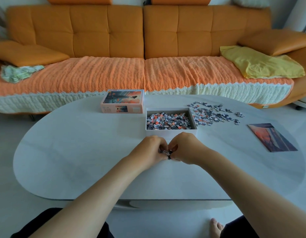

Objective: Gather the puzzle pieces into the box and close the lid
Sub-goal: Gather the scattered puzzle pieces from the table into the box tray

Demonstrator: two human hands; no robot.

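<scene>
An open white box (171,133) stands mid-table, part full of grey, white and orange puzzle pieces (167,121). Its lid (123,101), printed with a sunset picture, lies to the left of the box. More loose pieces (212,115) are spread on the table right of the box. Just in front of the box, my left hand (149,150) and my right hand (186,148) meet, fingers curled round a small clump of pieces (166,152) held between them on the tabletop. Most of that clump is hidden by my fingers.
The white oval table (80,152) has a printed reference picture (272,137) lying at its right side. An orange sofa (143,40) with a knitted cover and a yellow cloth (262,62) stands behind the table. A bare foot (216,227) shows at the bottom right.
</scene>
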